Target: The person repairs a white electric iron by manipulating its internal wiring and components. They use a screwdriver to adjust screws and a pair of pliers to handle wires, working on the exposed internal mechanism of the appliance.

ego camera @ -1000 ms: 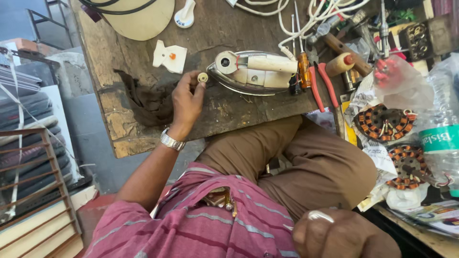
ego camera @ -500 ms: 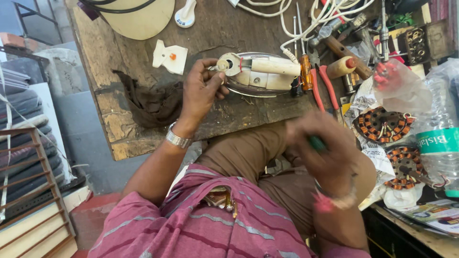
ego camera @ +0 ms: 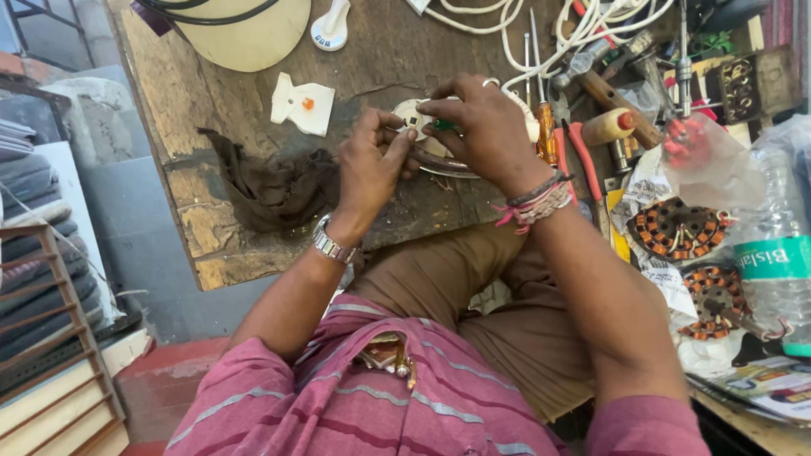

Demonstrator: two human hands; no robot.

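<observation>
At the middle of the worn wooden counter (ego camera: 253, 110), both hands meet over a small round white part (ego camera: 412, 118) that lies on a metal ring (ego camera: 439, 165). The left hand (ego camera: 367, 169) pinches the part's near edge with thumb and fingertips, closed on it. The right hand (ego camera: 477, 127) is curled tight around a green-handled tool (ego camera: 443, 125), its tip hidden against the part. To do this well, the left hand should probably keep the part pressed flat so it cannot spin, while the right holds the tool straight and turns gently. A brown rag (ego camera: 270, 186) lies just left of the hands; screwdrivers (ego camera: 545, 127) and red-handled pliers (ego camera: 583, 160) lie close on the right.
</observation>
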